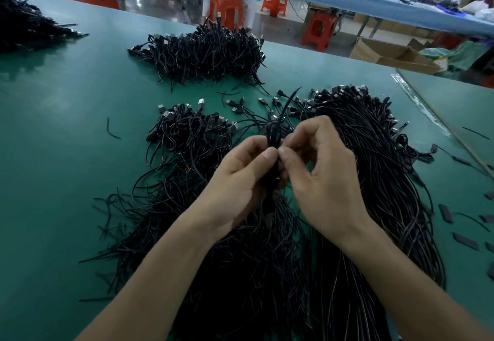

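Loose cables heap beneath both wrists on the table. Above them the left hand grips a coiled cable, and the right hand pinches it beside the left thumb, one tail sticking up. If either pinch slackens, the coil would likely spring apart and drop into the heap.

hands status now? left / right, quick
Left hand: closed, fingers pinching the black cable bundle.
Right hand: closed, fingers pinching the same bundle, right beside the left thumb.
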### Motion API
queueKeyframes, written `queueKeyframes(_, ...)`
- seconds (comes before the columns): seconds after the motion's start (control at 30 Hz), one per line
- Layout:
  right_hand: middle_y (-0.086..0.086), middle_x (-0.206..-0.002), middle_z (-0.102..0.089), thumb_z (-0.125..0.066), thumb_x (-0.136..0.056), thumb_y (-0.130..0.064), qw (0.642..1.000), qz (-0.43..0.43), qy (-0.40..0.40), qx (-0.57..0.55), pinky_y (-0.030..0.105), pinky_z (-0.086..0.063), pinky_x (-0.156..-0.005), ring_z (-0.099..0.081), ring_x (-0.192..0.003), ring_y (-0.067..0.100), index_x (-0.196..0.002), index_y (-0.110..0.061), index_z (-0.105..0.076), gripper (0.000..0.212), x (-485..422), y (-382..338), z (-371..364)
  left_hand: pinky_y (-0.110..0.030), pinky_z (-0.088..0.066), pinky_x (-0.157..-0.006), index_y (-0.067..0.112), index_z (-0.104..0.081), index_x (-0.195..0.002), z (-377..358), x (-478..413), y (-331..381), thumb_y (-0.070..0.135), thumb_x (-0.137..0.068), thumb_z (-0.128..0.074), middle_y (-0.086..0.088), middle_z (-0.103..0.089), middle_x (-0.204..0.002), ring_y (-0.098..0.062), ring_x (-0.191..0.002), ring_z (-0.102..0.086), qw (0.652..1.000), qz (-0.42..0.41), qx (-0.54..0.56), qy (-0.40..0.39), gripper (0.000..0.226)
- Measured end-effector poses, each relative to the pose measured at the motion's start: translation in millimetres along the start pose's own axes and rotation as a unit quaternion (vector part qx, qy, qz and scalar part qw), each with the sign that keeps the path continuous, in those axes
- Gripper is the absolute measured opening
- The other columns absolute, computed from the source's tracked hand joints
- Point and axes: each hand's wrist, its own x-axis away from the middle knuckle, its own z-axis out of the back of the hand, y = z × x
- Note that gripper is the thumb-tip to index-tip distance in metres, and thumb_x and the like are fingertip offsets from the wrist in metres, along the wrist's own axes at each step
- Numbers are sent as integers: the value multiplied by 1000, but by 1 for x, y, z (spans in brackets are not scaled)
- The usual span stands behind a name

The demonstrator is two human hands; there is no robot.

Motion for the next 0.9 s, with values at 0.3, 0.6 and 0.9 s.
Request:
queueKeyframes(0.3,-7,-69,-66,-61,-90,9,929,-202,10,-309,18,-53,-67,-63,-69,3,-80,-15,-44,31,-3,7,3,-25,-55,-75,10,-67,-124,11,-1,-8,2,-95,-65,1,-68,-106,-10,-90,-65,812,-351,-461,70,30)
queueKeyframes(0.6,-11,-72,-65,-63,-88,12,952,-159,1,-261,18,-52,-73,-62,-74,2,-80,-16,-44,34,-5,4,6,-22,-54,-76,25,-61,-111,3,3,-5,18,-93,-68,11,-70,-100,-11,-92,-70,873,-345,-339,66,20)
queueKeyframes(0.9,-2,-79,-65,-65,-87,7,953,-128,-8,-276,28,-57,-78,-64,-78,13,-77,-17,-45,33,-3,-1,2,-39,-58,-62,19,-62,-108,12,0,-8,19,-79,-84,3,-69,-93,-19,-79,-69,885,-294,-347,97,36)
